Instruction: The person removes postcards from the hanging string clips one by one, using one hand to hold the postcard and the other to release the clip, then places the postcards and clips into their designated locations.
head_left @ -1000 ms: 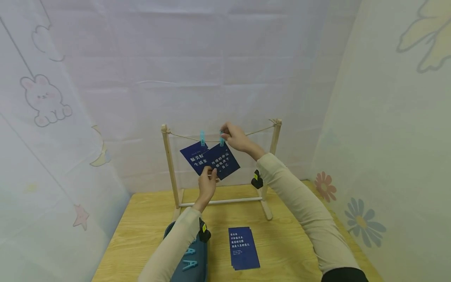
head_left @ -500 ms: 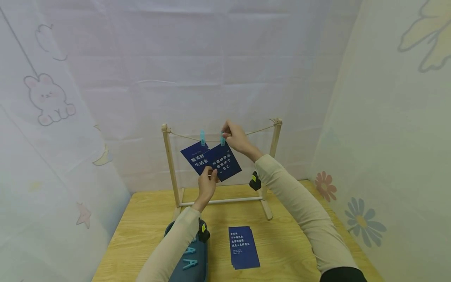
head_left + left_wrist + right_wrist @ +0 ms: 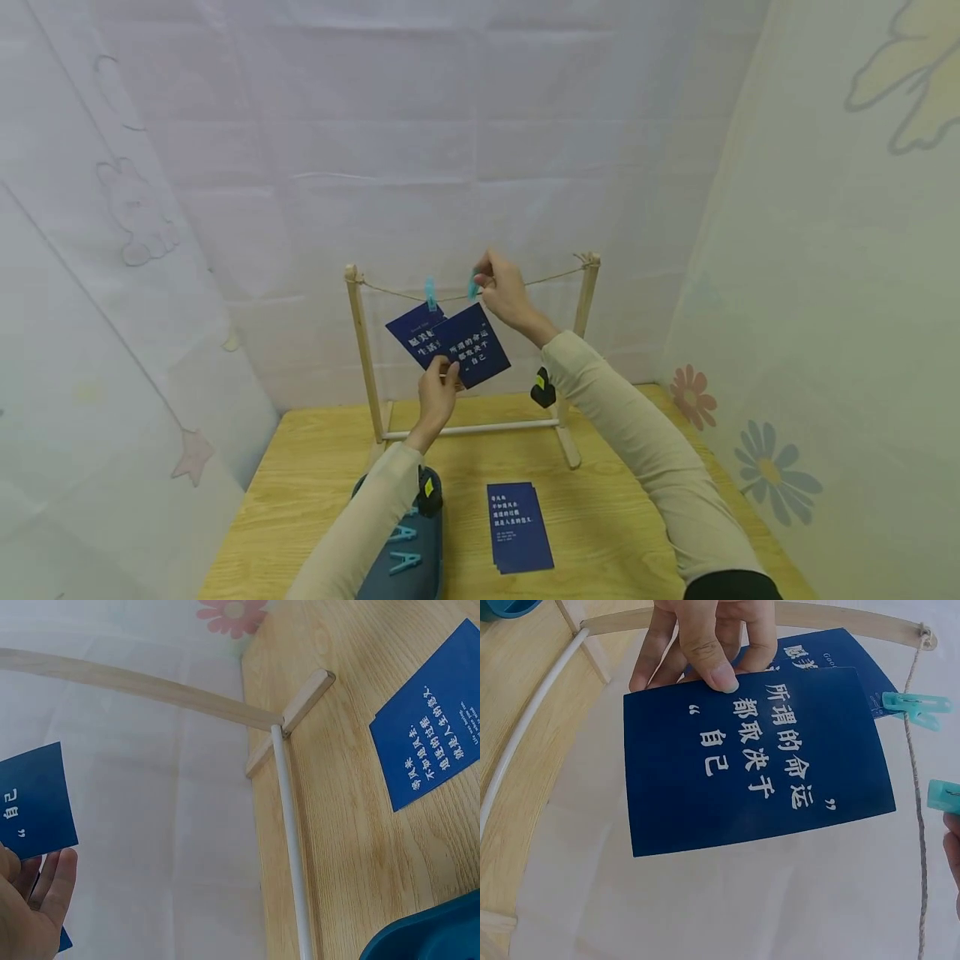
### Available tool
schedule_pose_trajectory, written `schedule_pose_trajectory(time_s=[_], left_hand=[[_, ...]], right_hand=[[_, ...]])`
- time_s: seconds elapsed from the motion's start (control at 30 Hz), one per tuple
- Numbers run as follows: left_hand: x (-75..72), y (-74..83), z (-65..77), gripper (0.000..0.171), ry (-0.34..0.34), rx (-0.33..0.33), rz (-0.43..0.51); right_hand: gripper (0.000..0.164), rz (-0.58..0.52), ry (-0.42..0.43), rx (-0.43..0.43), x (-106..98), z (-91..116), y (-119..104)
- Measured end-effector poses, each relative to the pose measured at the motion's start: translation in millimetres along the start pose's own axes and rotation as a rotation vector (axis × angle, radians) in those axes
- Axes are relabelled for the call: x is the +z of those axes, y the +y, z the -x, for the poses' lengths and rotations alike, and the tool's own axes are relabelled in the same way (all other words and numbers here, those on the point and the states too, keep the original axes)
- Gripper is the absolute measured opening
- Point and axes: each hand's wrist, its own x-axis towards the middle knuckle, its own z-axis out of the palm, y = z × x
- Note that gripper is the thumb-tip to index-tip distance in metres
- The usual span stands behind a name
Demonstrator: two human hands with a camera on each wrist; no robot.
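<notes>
My left hand [image 3: 438, 392] pinches the lower left edge of a dark blue card [image 3: 474, 346] with white writing, held tilted below the rope [image 3: 915, 772]. My right hand [image 3: 504, 292] pinches a light blue clothespin [image 3: 473, 284] above this card. In the right wrist view that clothespin [image 3: 945, 796] is apart from both rope and card. Another blue clothespin [image 3: 915, 705] clips a second blue card [image 3: 411, 330] to the rope; the held card partly covers it.
A wooden stand [image 3: 363, 358] carries the rope, with a white rod [image 3: 502, 427] low across it. On the table [image 3: 300, 467] lie overlapping blue cards [image 3: 521, 529]. Beside them a dark blue container [image 3: 431, 550] bears several clothespins [image 3: 405, 562], partly behind the left sleeve.
My right hand has lifted its clothespin up off the held card's top corner, and the clothespin has tilted. The left hand still holds the card, moved only slightly.
</notes>
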Motion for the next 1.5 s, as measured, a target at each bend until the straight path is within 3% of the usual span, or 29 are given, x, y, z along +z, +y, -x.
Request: schedule_pose_trajectory(time_s=[0.17, 0.37, 0.63, 0.93, 1.3, 1.5], left_hand=[[-6.3, -2.6, -1.2, 0.012, 0.003, 0.007, -0.014], [-16.5, -5.7, -2.9, 0.013, -0.01, 0.004, -0.014], [-27.0, -11.4, -1.1, 0.014, -0.023, -0.028, -0.001], [-35.3, -8.0, 1.4, 0.018, -0.045, -0.002, -0.003], [-35.8, -8.8, 2.6, 0.018, -0.058, 0.027, -0.016], [-36.8, -8.6, 1.8, 0.019, -0.066, -0.012, -0.006]], right_hand=[[0.029, -0.003, 0.042, -0.068, -1.0, 3.1, -2.3], [0.027, 0.048, -0.011, -0.138, -0.1, 20.1, 2.3], [0.028, 0.052, -0.108, -0.122, 8.6, 52.1, 19.4], [0.027, 0.105, -0.167, -0.071, 28.3, 95.4, 40.3], [0.032, 0.058, -0.282, -0.016, 53.8, 154.7, 59.4], [0.026, 0.06, -0.35, -0.013, 71.6, 190.2, 65.4]])
